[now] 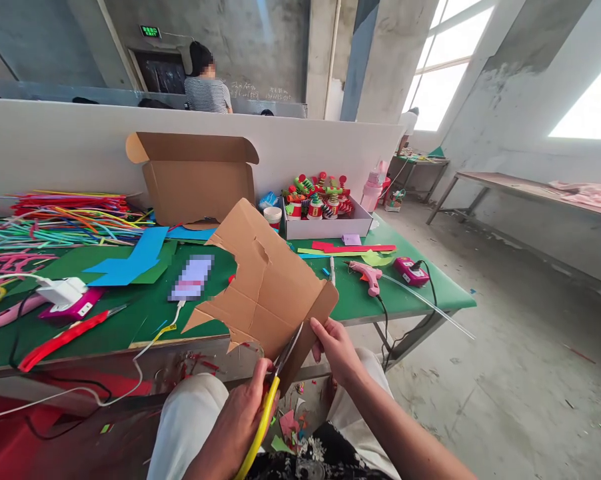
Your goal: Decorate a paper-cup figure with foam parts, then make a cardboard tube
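My left hand (240,417) is closed around yellow-handled scissors (265,420), low in the middle of the view. Their metal blades point up and to the right, at the cardboard's lower edge along a fold. My right hand (336,350) pinches the right side flap of that brown cardboard piece (268,280), thumb on top. Ragged cut-outs run down the cardboard's left side, and creases cross its face. It is held tilted above the front edge of the green table (215,327). Part of the scissors' handle is hidden by my left hand.
A pink glue gun (368,277) and a purple power adapter (411,272) lie right; a phone (191,277), blue paper (135,260) and pipe cleaners (70,220) lie left. Behind stand an open cardboard box (200,180) and a white box (328,228) of crafted figures. Cables trail over the edge.
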The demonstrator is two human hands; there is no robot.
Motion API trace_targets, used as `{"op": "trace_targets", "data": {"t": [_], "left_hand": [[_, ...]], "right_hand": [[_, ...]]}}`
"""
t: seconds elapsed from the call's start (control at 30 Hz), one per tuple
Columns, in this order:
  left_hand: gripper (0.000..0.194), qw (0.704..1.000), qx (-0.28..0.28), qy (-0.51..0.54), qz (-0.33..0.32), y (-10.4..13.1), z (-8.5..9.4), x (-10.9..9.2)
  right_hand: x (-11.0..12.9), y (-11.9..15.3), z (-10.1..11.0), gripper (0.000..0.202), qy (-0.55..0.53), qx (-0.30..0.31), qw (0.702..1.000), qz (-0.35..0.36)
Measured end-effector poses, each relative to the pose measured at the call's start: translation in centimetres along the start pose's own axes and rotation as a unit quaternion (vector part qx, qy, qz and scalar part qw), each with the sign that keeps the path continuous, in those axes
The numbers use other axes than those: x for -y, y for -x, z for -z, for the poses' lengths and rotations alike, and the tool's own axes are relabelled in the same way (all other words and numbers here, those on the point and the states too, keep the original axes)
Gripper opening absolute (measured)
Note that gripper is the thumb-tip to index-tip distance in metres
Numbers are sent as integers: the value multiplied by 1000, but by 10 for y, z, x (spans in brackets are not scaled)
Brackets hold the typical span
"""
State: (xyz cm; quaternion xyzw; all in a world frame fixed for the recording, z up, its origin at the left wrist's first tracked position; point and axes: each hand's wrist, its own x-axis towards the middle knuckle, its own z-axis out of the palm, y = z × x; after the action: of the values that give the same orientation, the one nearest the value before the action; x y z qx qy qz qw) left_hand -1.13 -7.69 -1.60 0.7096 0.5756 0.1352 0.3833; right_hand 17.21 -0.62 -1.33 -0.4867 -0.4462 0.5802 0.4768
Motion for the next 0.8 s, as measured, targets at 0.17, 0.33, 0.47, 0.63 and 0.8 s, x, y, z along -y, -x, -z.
{"op": "trace_targets", "data": {"t": [0.17, 0.33, 0.47, 0.63, 0.8], "left_hand": [[22, 999, 8, 50, 5, 4, 1, -6], [23, 997, -7, 74, 18, 3, -4, -2], [18, 997, -23, 78, 11, 0, -11, 6], [21, 999, -21, 17, 17, -1, -16, 9], [30, 996, 0, -62, 67, 1, -11, 1]], "right_hand": [[0, -1, 2, 47, -3, 16, 1000, -1], [1, -1, 2, 47, 2, 22, 1000, -1], [-1, -1, 0, 46, 18, 11, 1000, 4], [-5, -3, 0, 46, 28, 10, 999, -11], [-7, -3, 1, 47, 26, 23, 999, -10]]}}
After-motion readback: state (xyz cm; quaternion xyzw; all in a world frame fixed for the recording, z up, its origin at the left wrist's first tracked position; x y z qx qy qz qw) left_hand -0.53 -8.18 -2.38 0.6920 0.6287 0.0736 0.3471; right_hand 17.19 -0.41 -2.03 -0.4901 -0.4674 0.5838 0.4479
